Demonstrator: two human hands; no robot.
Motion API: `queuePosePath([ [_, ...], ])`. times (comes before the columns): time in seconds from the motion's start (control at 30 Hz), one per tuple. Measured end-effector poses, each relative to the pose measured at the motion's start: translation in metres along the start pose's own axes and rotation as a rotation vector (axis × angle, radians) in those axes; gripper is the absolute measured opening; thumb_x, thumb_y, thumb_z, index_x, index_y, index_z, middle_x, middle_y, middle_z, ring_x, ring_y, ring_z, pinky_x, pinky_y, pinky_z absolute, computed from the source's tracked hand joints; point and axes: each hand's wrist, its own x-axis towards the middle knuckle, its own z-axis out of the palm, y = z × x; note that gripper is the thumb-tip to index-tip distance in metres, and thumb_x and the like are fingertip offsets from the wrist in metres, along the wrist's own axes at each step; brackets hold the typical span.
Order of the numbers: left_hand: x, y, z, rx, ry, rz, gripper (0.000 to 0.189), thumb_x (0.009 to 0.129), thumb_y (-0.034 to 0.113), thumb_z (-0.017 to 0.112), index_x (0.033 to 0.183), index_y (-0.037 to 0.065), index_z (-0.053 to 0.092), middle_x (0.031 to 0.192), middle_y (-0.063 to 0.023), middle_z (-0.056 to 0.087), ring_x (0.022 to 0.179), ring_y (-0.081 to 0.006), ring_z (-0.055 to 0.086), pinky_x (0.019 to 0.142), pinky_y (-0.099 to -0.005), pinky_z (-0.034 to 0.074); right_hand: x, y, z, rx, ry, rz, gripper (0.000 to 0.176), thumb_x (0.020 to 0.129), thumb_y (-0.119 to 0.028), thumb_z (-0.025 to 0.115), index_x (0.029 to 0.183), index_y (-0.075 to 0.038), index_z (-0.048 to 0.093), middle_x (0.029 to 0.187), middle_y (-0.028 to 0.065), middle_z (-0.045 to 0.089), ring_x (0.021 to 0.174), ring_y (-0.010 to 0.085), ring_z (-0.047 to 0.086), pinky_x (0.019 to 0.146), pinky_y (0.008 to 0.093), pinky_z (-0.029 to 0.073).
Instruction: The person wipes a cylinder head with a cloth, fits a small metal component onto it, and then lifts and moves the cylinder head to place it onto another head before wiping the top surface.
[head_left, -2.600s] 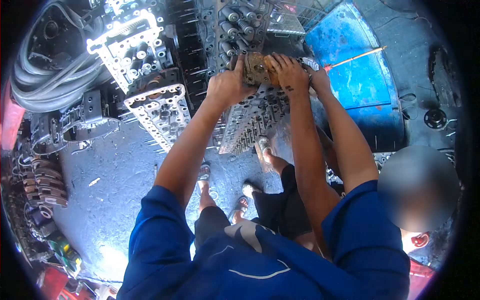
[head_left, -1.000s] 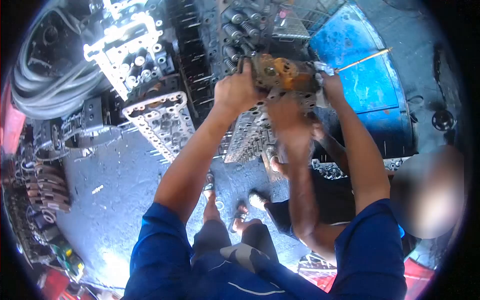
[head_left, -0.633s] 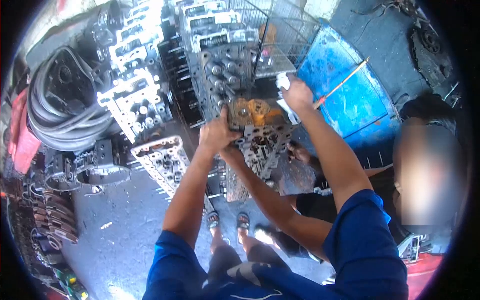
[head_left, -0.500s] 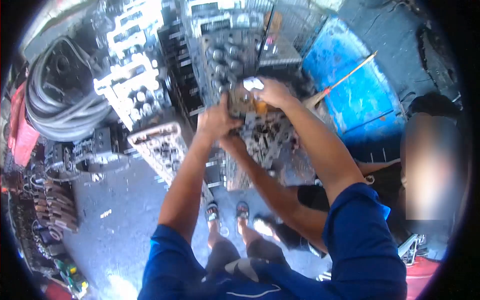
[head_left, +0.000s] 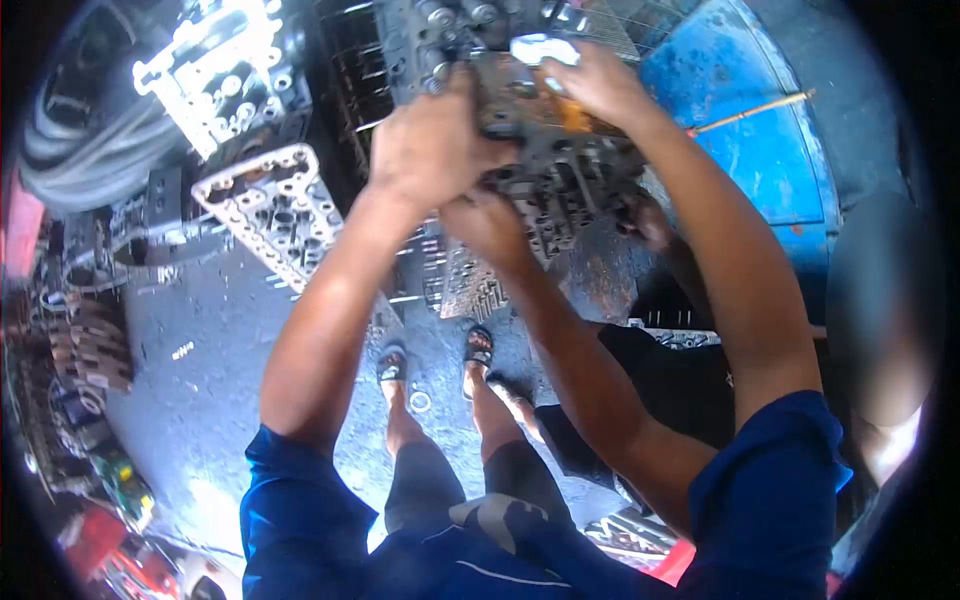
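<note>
My left hand (head_left: 425, 150), slightly blurred, grips the left side of a cylinder head (head_left: 570, 185), its thumb pointing right and a finger reaching up over the metal. My right hand (head_left: 600, 88) is closed at the far right of the metal part, around a crumpled white piece (head_left: 543, 50) that looks like cloth or paper. An orange piece (head_left: 573, 115) hangs below those fingers. Just under my left hand, a co-worker's hand (head_left: 487, 225) holds the cylinder head's near left side. The co-worker's other hand (head_left: 652, 222) is at its right edge.
More cylinder heads (head_left: 275, 210) stand at left, beside a coiled hose (head_left: 95, 160). On the right is a blue container (head_left: 740, 120) with a stick (head_left: 750, 113) across it. The co-worker's dark-clothed body (head_left: 650, 390) is close on my right. A ring (head_left: 420, 402) lies by my feet.
The view has shifted, so the bench and parts sit higher in it. My hands look larger and farther apart. The co-worker's second hand now shows at the right edge of the cylinder head.
</note>
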Motion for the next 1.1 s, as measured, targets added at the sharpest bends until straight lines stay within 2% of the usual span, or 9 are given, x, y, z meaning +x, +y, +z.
queuePosePath([
  [0.1,-0.011,0.017,0.008,0.033,0.083,0.024,0.093,0.067,0.039,0.078,0.141,0.001,0.037,0.085,-0.0227,0.069,0.084,-0.0375,0.068,0.077,-0.0438,0.054,-0.023,0.000,-0.017,0.045,-0.001,-0.003,0.048,0.087,-0.037,0.056,0.116,0.001,0.061,0.109,0.0239,0.065,0.104,0.0407,0.060,0.091,0.0439,0.046],
  [0.33,-0.054,0.037,-0.012,0.020,-0.132,-0.037,0.101,0.068,0.041,0.078,0.145,0.000,0.027,0.086,-0.0219,0.069,0.084,-0.0361,0.069,0.078,-0.0427,0.055,-0.074,-0.019,-0.018,-0.102,0.225,-0.048,0.050,0.081,-0.040,0.061,0.115,-0.004,0.062,0.110,0.0203,0.063,0.104,0.0381,0.059,0.089,0.0459,0.048],
  [0.37,-0.061,0.039,-0.016,0.024,-0.211,-0.074,0.102,0.070,0.041,0.078,0.145,-0.003,0.024,0.090,-0.0217,0.069,0.086,-0.0353,0.069,0.080,-0.0421,0.055,-0.085,-0.028,-0.023,-0.081,0.177,-0.004,0.049,0.080,-0.039,0.063,0.113,-0.002,0.062,0.112,0.0202,0.062,0.105,0.0375,0.059,0.090,0.0455,0.048],
  [0.57,-0.120,0.021,-0.006,-0.002,-0.069,-0.002,0.110,0.066,0.039,0.079,0.148,-0.002,0.018,0.084,-0.0194,0.069,0.077,-0.0338,0.070,0.067,-0.0407,0.057,-0.129,-0.070,-0.019,-0.147,0.162,0.054,0.050,0.077,-0.036,0.067,0.114,-0.002,0.062,0.117,0.0211,0.061,0.110,0.0370,0.057,0.095,0.0455,0.045],
  [0.63,-0.141,0.014,-0.013,-0.058,-0.181,-0.048,0.112,0.069,0.042,0.075,0.151,0.004,0.009,0.082,-0.0192,0.069,0.072,-0.0357,0.068,0.065,-0.0452,0.054,-0.149,-0.096,-0.025,-0.139,0.142,0.070,0.053,0.076,-0.036,0.068,0.117,-0.003,0.061,0.121,0.0210,0.059,0.114,0.0372,0.054,0.098,0.0453,0.043],
  [0.9,-0.190,0.019,-0.010,-0.061,-0.174,0.008,0.115,0.066,0.040,0.081,0.149,-0.002,0.012,0.085,-0.0194,0.069,0.075,-0.0331,0.069,0.065,-0.0412,0.054,-0.199,-0.124,-0.028,-0.133,0.041,0.187,0.054,0.076,-0.039,0.065,0.123,-0.011,0.059,0.127,0.0157,0.056,0.122,0.0342,0.049,0.106,0.0434,0.037],
  [0.97,-0.188,0.026,-0.004,-0.049,-0.132,0.040,0.115,0.067,0.040,0.080,0.149,-0.002,0.011,0.085,-0.0194,0.069,0.075,-0.0331,0.069,0.066,-0.0410,0.054,-0.203,-0.102,-0.026,-0.093,0.201,0.148,0.050,0.075,-0.031,0.070,0.119,-0.010,0.060,0.118,0.0152,0.060,0.113,0.0333,0.056,0.099,0.0412,0.043],
  [1.03,-0.187,0.031,-0.001,-0.030,-0.128,0.018,0.115,0.068,0.041,0.080,0.150,-0.001,0.011,0.086,-0.0192,0.069,0.077,-0.0327,0.069,0.069,-0.0404,0.054,-0.200,-0.080,-0.036,0.294,0.697,0.381,0.047,0.072,-0.021,0.074,0.114,-0.007,0.061,0.106,0.0143,0.063,0.100,0.0341,0.060,0.089,0.0408,0.048],
  [1.1,-0.189,0.024,0.000,-0.053,-0.141,0.007,0.113,0.071,0.044,0.075,0.151,0.003,0.007,0.086,-0.0175,0.070,0.075,-0.0362,0.068,0.067,-0.0443,0.052,-0.201,-0.051,-0.058,0.252,0.937,0.479,0.045,0.070,-0.014,0.075,0.111,-0.003,0.060,0.099,0.0146,0.063,0.093,0.0327,0.062,0.083,0.0405,0.049],
])
